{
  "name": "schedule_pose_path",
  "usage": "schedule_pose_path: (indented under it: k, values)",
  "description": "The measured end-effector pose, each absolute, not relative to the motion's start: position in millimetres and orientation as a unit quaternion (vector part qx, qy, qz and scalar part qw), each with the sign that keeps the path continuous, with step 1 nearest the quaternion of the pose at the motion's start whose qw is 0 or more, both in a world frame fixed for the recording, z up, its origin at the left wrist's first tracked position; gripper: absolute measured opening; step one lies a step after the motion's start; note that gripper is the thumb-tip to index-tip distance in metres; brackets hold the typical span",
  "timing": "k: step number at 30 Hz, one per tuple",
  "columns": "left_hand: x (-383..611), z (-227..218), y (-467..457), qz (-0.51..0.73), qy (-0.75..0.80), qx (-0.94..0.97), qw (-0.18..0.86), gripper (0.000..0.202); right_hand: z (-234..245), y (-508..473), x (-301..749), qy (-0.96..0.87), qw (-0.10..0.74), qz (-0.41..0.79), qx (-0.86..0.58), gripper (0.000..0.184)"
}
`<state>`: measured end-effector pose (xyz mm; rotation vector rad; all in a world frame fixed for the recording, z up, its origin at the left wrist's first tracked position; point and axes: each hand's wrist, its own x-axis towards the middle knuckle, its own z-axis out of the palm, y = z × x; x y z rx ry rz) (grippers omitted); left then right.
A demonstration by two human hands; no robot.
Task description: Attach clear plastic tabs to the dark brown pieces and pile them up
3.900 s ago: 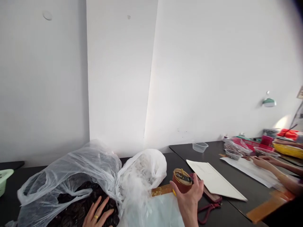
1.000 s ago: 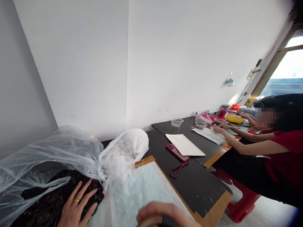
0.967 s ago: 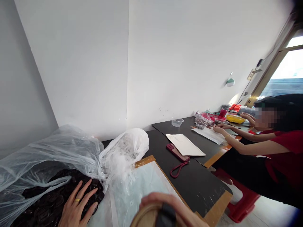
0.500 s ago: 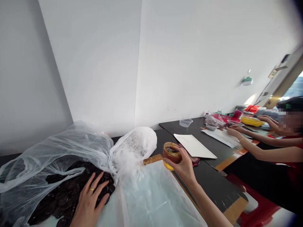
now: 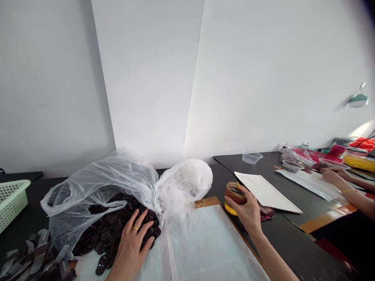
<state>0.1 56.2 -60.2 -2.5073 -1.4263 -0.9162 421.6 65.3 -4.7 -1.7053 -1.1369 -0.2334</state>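
My left hand [image 5: 133, 244] lies with fingers spread on a heap of shiny dark brown oval pieces [image 5: 109, 230], which spills from a clear plastic bag [image 5: 108, 179]. My right hand [image 5: 247, 208] grips a roll of brown tape [image 5: 234, 193] from its right side, thumb in front and fingers over the top. Below that roll shows something yellow and round [image 5: 230, 208]; I cannot tell whether the two touch. Between my hands sits a white bag [image 5: 191, 179] of wispy white material, behind a pale, plastic-covered work surface [image 5: 202, 242].
Grey-brown flat pieces [image 5: 38, 253] lie at the lower left by a pale green basket [image 5: 13, 201]. A white tray [image 5: 266, 191] and clear tub [image 5: 252, 157] stand right on the black table [image 5: 281, 234]. A co-worker's hands [image 5: 336, 177] work further right.
My view has turned left, so everything sits further right. The green basket and grey-brown pieces have come into view. Both hands keep their places, the right one still on the tape roll.
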Motion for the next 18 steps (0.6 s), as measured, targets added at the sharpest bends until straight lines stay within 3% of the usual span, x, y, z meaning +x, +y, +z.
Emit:
schedule_pose_path:
  k: [8, 14, 16, 18]
  values:
    - [1.9, -52.6, 50.6, -0.296, -0.477, -0.825, 0.059, 0.029, -2.6, 66.8, 421.8, -0.462, 0.501, -0.06, -0.729, 0.067]
    - [7.1, -46.0, 39.5, -0.291, -0.465, -0.835, 0.044, 0.024, 4.9, 50.0, 403.3, -0.429, 0.506, -0.075, -0.744, 0.094]
    - [9.9, -45.2, 34.0, -0.285, -0.448, -0.847, 0.026, 0.025, 10.0, 40.7, 384.3, -0.453, 0.538, -0.136, -0.697, 0.083]
    - [13.3, -45.1, 29.6, -0.275, -0.43, -0.86, 0.009, 0.025, 15.0, 33.5, 357.5, -0.541, 0.548, -0.159, -0.617, 0.054]
